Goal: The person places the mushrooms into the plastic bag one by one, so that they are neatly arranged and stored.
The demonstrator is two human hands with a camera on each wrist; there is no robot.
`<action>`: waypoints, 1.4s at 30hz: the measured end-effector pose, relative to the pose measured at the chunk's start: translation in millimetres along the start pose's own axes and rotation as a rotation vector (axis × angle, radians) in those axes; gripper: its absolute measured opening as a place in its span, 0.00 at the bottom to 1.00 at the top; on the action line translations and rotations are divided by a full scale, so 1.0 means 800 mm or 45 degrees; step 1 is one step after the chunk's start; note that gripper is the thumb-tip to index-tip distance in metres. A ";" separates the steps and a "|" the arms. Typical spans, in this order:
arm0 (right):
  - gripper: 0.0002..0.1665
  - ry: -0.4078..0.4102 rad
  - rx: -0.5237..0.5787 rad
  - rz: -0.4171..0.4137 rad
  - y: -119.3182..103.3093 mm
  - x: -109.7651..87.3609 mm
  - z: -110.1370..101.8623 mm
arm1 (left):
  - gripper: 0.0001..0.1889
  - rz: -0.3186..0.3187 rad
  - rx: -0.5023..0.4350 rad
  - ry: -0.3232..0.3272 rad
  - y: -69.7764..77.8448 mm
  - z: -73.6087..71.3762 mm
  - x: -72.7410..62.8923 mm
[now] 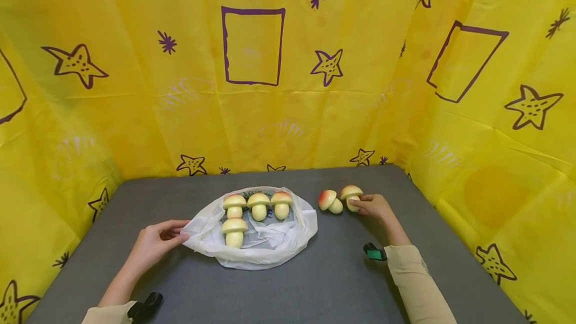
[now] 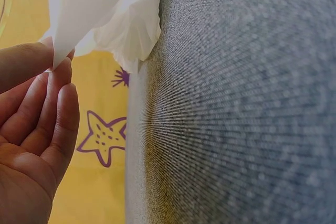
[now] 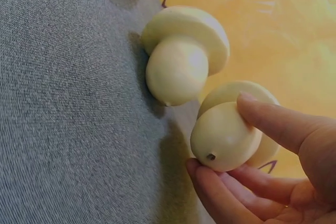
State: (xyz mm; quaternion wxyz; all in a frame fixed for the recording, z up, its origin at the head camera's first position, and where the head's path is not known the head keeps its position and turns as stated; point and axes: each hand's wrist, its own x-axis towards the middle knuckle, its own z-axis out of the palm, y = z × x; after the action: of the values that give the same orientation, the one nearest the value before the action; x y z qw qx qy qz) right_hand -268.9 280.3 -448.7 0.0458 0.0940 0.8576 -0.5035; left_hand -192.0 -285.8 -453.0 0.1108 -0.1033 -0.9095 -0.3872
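Note:
A white plastic bag (image 1: 270,259) lies spread on the grey table, its mouth facing up. Several toy mushrooms (image 1: 234,234) with pale stems and yellow-to-red caps lie in it, three along the far side and one nearer. My left hand (image 1: 155,241) pinches the bag's left edge between thumb and fingers; the left wrist view shows the held corner of the bag (image 2: 79,14). At the right, my right hand (image 1: 377,208) grips a toy mushroom (image 3: 226,135) by its stem, thumb on one side and fingers on the other. Beside it, another toy mushroom (image 1: 330,202) lies tilted on the table.
The grey table (image 1: 315,289) runs back to a yellow curtain (image 1: 252,129) printed with purple stars and frames, which also hangs along both sides. Dark straps with small devices are on both wrists, the right one with a green patch (image 1: 374,254).

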 end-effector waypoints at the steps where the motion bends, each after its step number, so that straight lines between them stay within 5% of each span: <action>1: 0.37 0.002 0.005 0.002 0.000 -0.001 -0.001 | 0.17 0.001 0.003 0.001 0.000 0.000 -0.001; 29: 0.35 -0.050 -0.100 -0.177 -0.039 -0.040 -0.013 | 0.16 0.042 -0.016 0.020 -0.004 0.001 -0.002; 42: 0.31 -0.032 -0.114 -0.176 -0.059 -0.048 -0.005 | 0.16 0.037 -0.026 0.022 -0.003 0.000 -0.002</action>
State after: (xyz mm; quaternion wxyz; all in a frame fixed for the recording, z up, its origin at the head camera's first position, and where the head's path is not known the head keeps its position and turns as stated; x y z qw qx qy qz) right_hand -241.0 257.1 -399.8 0.0257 0.0263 0.8830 -0.4679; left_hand -191.3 -287.5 -454.9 0.1233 -0.1143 -0.9028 -0.3958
